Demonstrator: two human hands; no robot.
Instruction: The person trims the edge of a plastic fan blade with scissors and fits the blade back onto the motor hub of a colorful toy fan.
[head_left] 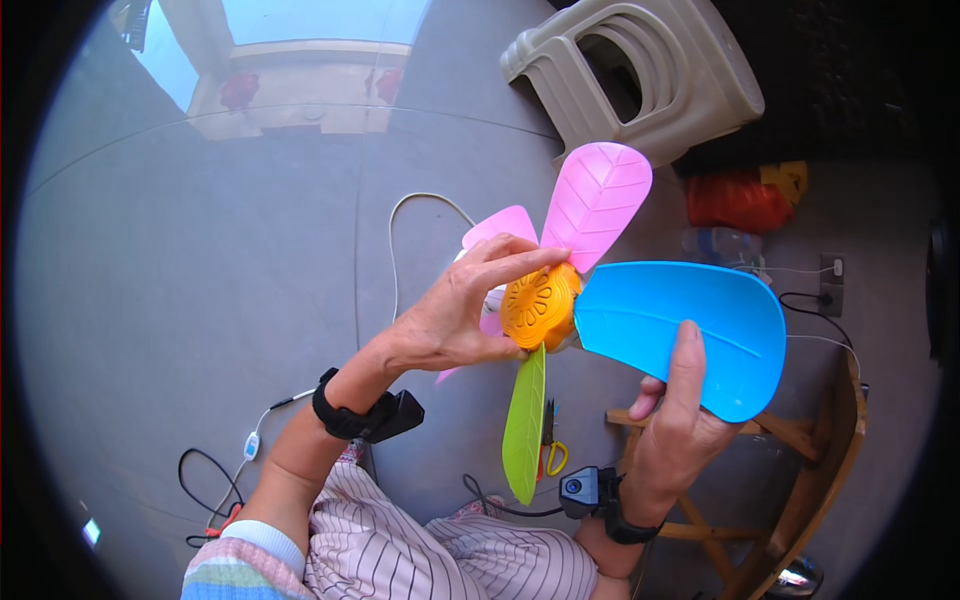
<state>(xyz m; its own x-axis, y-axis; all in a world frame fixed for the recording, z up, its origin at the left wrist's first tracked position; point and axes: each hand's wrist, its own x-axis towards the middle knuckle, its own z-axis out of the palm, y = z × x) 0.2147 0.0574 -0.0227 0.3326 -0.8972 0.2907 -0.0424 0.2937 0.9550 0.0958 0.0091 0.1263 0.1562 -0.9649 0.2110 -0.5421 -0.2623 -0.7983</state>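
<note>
My left hand grips a small orange flower-shaped hub, thumb below and fingers above. Around the hub sit a pink leaf-shaped blade pointing up, a green blade pointing down and a large blue blade pointing right. My right hand holds the blue blade near its lower edge, thumb on its face and the other fingers mostly hidden behind. More pink pieces show behind my left hand; how they join the hub is hidden. Each wrist wears a black strap with a small device.
A beige plastic stool lies at the top right, near a red bag. Scissors with yellow handles rest on the grey tiled floor below the blades. A wooden frame stands at the right. White cable and black cords trail about.
</note>
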